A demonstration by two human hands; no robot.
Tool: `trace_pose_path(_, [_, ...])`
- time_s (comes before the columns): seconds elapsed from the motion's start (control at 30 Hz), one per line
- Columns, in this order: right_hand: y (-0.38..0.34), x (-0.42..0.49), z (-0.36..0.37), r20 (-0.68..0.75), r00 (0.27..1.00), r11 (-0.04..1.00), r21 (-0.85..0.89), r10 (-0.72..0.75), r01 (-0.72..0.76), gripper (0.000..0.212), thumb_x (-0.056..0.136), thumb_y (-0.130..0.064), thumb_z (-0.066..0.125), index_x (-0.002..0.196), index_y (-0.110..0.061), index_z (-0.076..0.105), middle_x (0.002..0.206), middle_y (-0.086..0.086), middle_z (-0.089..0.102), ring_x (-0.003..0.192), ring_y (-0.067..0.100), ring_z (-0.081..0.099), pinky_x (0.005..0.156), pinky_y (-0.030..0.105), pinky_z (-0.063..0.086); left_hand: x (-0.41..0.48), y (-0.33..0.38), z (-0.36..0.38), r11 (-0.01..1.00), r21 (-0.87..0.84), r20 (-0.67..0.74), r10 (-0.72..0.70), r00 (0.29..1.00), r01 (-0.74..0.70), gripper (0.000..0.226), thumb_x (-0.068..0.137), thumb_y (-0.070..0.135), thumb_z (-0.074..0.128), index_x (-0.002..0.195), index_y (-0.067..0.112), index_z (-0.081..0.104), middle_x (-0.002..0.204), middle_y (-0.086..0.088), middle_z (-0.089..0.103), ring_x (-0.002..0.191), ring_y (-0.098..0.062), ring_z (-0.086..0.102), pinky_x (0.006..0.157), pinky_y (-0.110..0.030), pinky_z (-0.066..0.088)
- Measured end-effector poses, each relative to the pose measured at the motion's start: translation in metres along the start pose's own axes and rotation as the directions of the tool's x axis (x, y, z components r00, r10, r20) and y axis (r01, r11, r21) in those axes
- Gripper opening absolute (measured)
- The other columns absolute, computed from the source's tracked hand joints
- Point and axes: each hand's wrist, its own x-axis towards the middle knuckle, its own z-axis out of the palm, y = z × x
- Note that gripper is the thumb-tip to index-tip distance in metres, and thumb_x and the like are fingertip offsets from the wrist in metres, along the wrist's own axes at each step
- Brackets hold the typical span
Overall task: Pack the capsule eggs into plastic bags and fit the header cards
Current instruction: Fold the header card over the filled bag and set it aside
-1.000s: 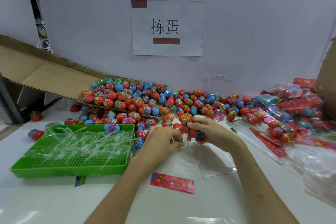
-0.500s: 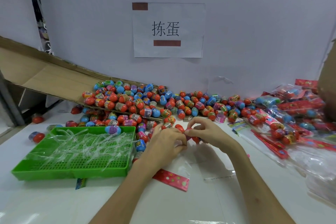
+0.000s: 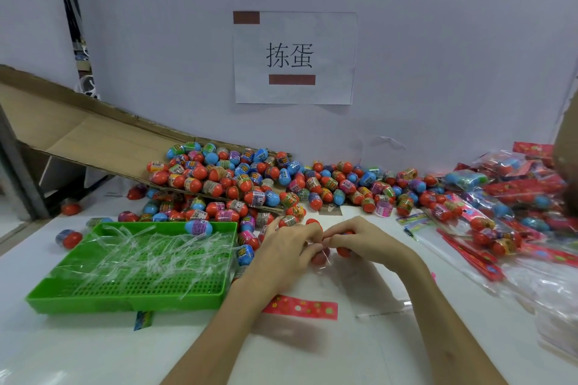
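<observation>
A white bench [image 3: 93, 353] runs under a grey wall, with a green tray [image 3: 125, 300] at left. Above the header card [image 3: 300, 307], the left hand [image 3: 291, 247] and right hand [image 3: 366, 241] each grip red capsule eggs [image 3: 319, 257] over a limp plastic bag [image 3: 369, 286]. It seems best to hold the bag's mouth spread and feed eggs singly, lest they jam.

Green tray [image 3: 125, 302] of clear strips [image 3: 150, 247], cardboard chute [image 3: 78, 134], wall sign [image 3: 328, 40]

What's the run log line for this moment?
step: egg packing | left hand: grips eggs | right hand: grips eggs | header card: on table, not fitted | tray: holds clear strips
</observation>
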Motion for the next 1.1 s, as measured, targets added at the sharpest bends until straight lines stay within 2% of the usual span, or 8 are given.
trace_pose_path(0.13, [-0.002,0.000,0.000,0.047,0.997,0.998,0.029,0.061,-0.063,0.018,0.094,-0.029,0.067,0.093,-0.042,0.079,0.090,-0.028,0.071,0.093,0.002,0.062,0.073,0.014,0.041,0.002,-0.003,0.002,0.999,-0.016,0.014,-0.034,0.999,0.034,0.008,0.104,0.031,0.057,0.097,0.028,0.057,0.082,0.015,0.061,0.075,-0.002,0.051,0.123,-0.047,0.019])
trace_pose_path(0.3, [-0.003,-0.002,0.001,0.070,0.994,0.997,-0.015,0.079,-0.078,0.012,0.094,-0.035,0.068,0.104,-0.033,0.072,0.111,-0.008,0.062,0.095,0.008,0.058,0.073,0.020,0.044,0.003,-0.005,0.005,0.997,-0.048,0.035,-0.066,0.997,0.068,0.008,0.104,0.037,0.057,0.102,0.029,0.059,0.095,0.012,0.070,0.083,-0.004,0.053,0.125,-0.043,0.015])
trace_pose_path(0.47, [-0.006,-0.006,0.001,0.124,0.992,0.999,-0.046,0.024,-0.018,0.009,0.091,-0.028,0.071,0.096,-0.028,0.078,0.105,0.000,0.069,0.099,0.019,0.063,0.078,0.024,0.051,0.006,-0.007,0.005,0.997,-0.020,0.064,-0.078,0.995,0.079,0.013,0.104,0.033,0.056,0.093,0.030,0.063,0.095,0.009,0.071,0.083,-0.007,0.055,0.124,-0.046,0.017])
trace_pose_path(0.6, [-0.006,-0.007,0.000,0.153,0.988,0.998,-0.060,0.029,-0.020,0.020,0.091,-0.025,0.068,0.081,-0.037,0.080,0.083,-0.016,0.072,0.086,0.008,0.061,0.065,0.009,0.048,0.005,-0.007,0.006,0.997,-0.004,0.058,-0.070,0.996,0.071,0.015,0.103,0.036,0.059,0.091,0.029,0.064,0.092,0.011,0.069,0.078,-0.003,0.051,0.123,-0.045,0.020])
trace_pose_path(0.7, [-0.003,-0.008,-0.005,0.054,0.998,0.999,0.005,0.034,-0.035,0.007,0.089,-0.043,0.075,0.096,-0.041,0.075,0.087,-0.008,0.068,0.070,0.003,0.058,0.057,0.013,0.046,0.004,-0.007,0.005,0.998,-0.031,0.041,-0.060,0.997,0.061,0.016,0.104,0.037,0.058,0.089,0.031,0.060,0.082,0.012,0.065,0.073,0.001,0.050,0.121,-0.043,0.023])
trace_pose_path(0.73, [0.000,-0.007,-0.007,-0.045,0.999,0.998,0.053,0.018,-0.016,0.019,0.086,-0.045,0.079,0.101,-0.036,0.071,0.088,-0.003,0.066,0.064,0.003,0.056,0.055,0.015,0.045,0.004,-0.006,0.005,0.997,-0.044,0.036,-0.056,0.998,0.057,0.015,0.104,0.036,0.058,0.090,0.030,0.060,0.082,0.010,0.065,0.074,-0.001,0.053,0.121,-0.044,0.024])
trace_pose_path(0.87, [-0.003,-0.007,-0.011,-0.362,0.931,0.969,0.212,-0.040,0.125,0.042,0.078,-0.025,0.088,0.098,-0.012,0.054,0.098,0.012,0.068,0.065,0.015,0.064,0.059,0.023,0.056,0.003,-0.001,0.003,0.997,-0.072,0.021,0.003,1.000,-0.002,0.013,0.104,0.033,0.058,0.097,0.023,0.063,0.091,0.006,0.071,0.087,-0.015,0.066,0.118,-0.044,0.026])
trace_pose_path(1.1, [-0.009,-0.008,-0.001,-0.130,0.988,0.957,0.265,-0.082,0.114,0.013,0.100,-0.013,0.064,0.111,-0.013,0.069,0.098,0.010,0.076,0.087,0.027,0.075,0.083,0.039,0.062,0.003,-0.004,0.003,0.993,-0.065,-0.058,0.096,0.994,-0.100,0.012,0.101,0.029,0.063,0.097,0.020,0.069,0.134,0.006,0.062,0.116,-0.016,0.058,0.107,-0.046,0.039])
